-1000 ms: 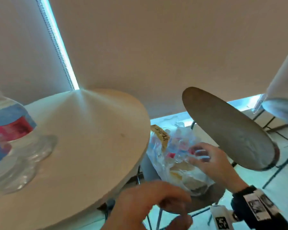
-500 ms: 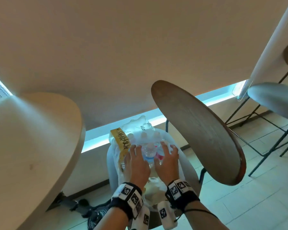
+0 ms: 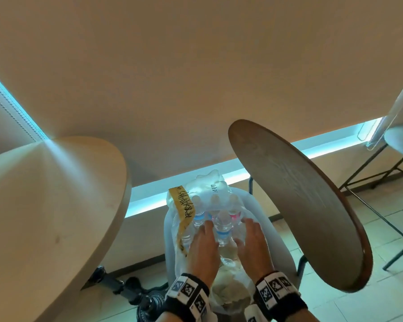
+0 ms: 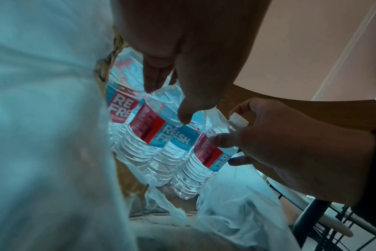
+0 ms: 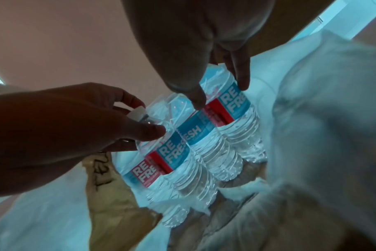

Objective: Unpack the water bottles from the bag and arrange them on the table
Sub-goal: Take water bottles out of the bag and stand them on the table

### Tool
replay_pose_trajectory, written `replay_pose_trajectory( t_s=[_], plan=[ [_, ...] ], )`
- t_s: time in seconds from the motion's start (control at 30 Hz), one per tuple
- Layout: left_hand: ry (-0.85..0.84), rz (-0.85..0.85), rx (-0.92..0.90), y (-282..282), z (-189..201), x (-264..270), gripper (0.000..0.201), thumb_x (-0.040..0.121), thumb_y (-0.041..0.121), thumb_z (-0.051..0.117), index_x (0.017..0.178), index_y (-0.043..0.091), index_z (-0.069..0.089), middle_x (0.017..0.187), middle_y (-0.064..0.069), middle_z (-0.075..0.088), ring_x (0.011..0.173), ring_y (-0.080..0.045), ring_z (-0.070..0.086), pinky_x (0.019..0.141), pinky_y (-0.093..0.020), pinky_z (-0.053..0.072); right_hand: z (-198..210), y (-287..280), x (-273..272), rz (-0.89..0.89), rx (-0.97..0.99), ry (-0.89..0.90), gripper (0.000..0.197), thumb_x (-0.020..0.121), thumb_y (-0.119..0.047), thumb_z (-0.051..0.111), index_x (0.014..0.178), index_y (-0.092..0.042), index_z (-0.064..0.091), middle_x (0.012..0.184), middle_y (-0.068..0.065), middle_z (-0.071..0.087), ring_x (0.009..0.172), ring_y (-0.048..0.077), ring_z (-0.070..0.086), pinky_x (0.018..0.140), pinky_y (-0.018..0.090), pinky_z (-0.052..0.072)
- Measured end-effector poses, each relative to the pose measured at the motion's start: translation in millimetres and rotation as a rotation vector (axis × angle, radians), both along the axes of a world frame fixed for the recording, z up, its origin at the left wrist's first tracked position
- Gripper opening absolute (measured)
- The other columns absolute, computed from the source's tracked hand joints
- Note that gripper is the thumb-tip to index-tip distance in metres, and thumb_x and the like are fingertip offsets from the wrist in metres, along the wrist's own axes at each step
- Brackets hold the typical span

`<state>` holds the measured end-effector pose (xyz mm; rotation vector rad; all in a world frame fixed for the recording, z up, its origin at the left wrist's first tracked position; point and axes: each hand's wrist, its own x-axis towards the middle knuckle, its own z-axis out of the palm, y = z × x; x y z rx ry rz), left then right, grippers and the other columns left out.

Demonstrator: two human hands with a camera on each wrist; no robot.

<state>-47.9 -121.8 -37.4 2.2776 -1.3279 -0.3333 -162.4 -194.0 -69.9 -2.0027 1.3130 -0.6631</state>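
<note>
Several clear water bottles (image 3: 222, 228) with blue and red labels stand packed in a clear plastic bag (image 3: 207, 189) on a white chair (image 3: 268, 231). My left hand (image 3: 204, 240) reaches in from the left. In the right wrist view its thumb and fingers pinch the capped neck of the leftmost front bottle (image 5: 144, 169). My right hand (image 3: 251, 238) reaches in from the right and, in the left wrist view, pinches the neck of the rightmost front bottle (image 4: 206, 158). One bottle (image 4: 176, 137) stands between the two hands.
A light round table (image 3: 56, 205) is at the left, with its black base (image 3: 130, 291) on the floor. A dark wooden round table (image 3: 300, 205) overhangs the chair's right side. A yellow taped label (image 3: 184, 205) hangs on the bag. Another chair (image 3: 400, 140) stands far right.
One second ago my left hand was low beside the light table, which held a bottle. Both hands now reach into the bag and hold bottle necks.
</note>
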Motion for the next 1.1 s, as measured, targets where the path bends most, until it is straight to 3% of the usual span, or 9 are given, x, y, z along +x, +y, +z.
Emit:
replay_pose_trajectory(
  t_s=[0.2,0.3,0.4,0.47,0.57,0.67,0.77,0.97,1.1],
  plan=[
    [0.089,-0.067,-0.067,39.9,30.7,-8.5,0.047,0.09,0.01,0.066,0.128,0.021,0.04,0.139,0.004,0.054,0.128,-0.014,0.051,0.104,-0.026,0.045,38.8,39.4,-28.6,-0.049,0.038,-0.08,0.049,0.085,-0.01,0.079,0.129,-0.008,0.057,0.13,0.012,0.064,0.124,0.033,0.058,0.099,0.033,0.041],
    [0.096,-0.102,-0.124,74.8,75.7,-11.4,0.041,0.092,0.024,0.064,0.125,0.028,0.041,0.133,0.019,0.054,0.12,-0.008,0.056,0.101,-0.025,0.045,86.1,58.5,-38.8,-0.015,-0.043,-0.052,0.053,0.076,-0.015,0.089,0.122,-0.016,0.063,0.108,-0.003,0.065,0.111,0.035,0.066,0.088,0.038,0.049],
    [0.1,-0.064,-0.189,116.3,130.4,-8.8,0.049,0.084,0.032,0.07,0.111,0.047,0.033,0.098,0.043,0.047,0.098,-0.001,0.056,0.089,-0.017,0.044,158.3,74.4,-46.2,0.109,-0.116,-0.06,0.07,0.062,-0.019,0.096,0.107,-0.058,0.057,0.088,-0.031,0.064,0.09,0.027,0.071,0.074,0.034,0.052],
    [0.109,-0.038,-0.243,146.8,172.7,-2.8,0.053,0.077,0.036,0.073,0.099,0.062,0.033,0.085,0.046,0.047,0.089,0.004,0.056,0.081,-0.01,0.044,210.9,86.0,-44.8,0.187,-0.154,-0.062,0.074,0.055,-0.038,0.096,0.103,-0.071,0.051,0.102,-0.045,0.062,0.086,0.004,0.07,0.069,0.021,0.056],
    [0.106,0.024,-0.39,195.3,241.8,14.9,0.051,0.069,0.035,0.08,0.094,0.06,0.044,0.094,0.032,0.064,0.089,0.003,0.065,0.079,-0.019,0.056,260.9,85.3,-37.5,0.327,-0.184,-0.066,0.083,0.046,-0.062,0.093,0.121,-0.052,0.059,0.113,-0.026,0.068,0.086,0.006,0.074,0.069,0.029,0.064],
    [0.035,0.079,-0.51,243.3,302.4,35.9,0.051,0.065,0.028,0.088,0.1,0.045,0.055,0.1,0.025,0.068,0.092,0.003,0.067,0.075,-0.018,0.059,305.5,85.9,-22.6,0.483,-0.412,-0.217,0.085,0.03,-0.064,0.096,0.11,-0.051,0.069,0.12,-0.01,0.072,0.082,-0.001,0.074,0.069,0.019,0.063],
    [-0.017,0.15,-0.57,282.3,340.4,57.3,0.05,0.063,0.023,0.088,0.098,0.042,0.058,0.103,0.027,0.067,0.098,0.012,0.062,0.076,-0.006,0.054,365.3,130.2,41.3,0.659,-0.366,-0.315,0.074,0.055,-0.042,0.098,0.115,-0.057,0.058,0.108,-0.022,0.073,0.09,0.007,0.076,0.075,0.031,0.065],
    [-0.101,0.342,-0.524,327.8,356.1,109.5,0.042,0.071,0.02,0.084,0.099,0.037,0.058,0.1,0.016,0.067,0.093,-0.002,0.067,0.076,-0.031,0.062,394.4,163.0,149.4,0.932,-0.343,-0.329,0.054,0.069,-0.036,0.083,0.115,-0.044,0.057,0.103,-0.014,0.071,0.09,0.01,0.072,0.071,0.025,0.062],
    [-0.161,0.468,-0.47,342.6,345.8,140.6,0.042,0.071,0.022,0.084,0.101,0.035,0.058,0.099,0.017,0.065,0.093,-0.003,0.064,0.077,-0.029,0.058,384.8,191.5,207.5,1.051,-0.366,-0.253,0.053,0.079,-0.021,0.083,0.122,-0.032,0.055,0.105,-0.01,0.068,0.085,0.018,0.07,0.075,0.033,0.061]
  ],
)
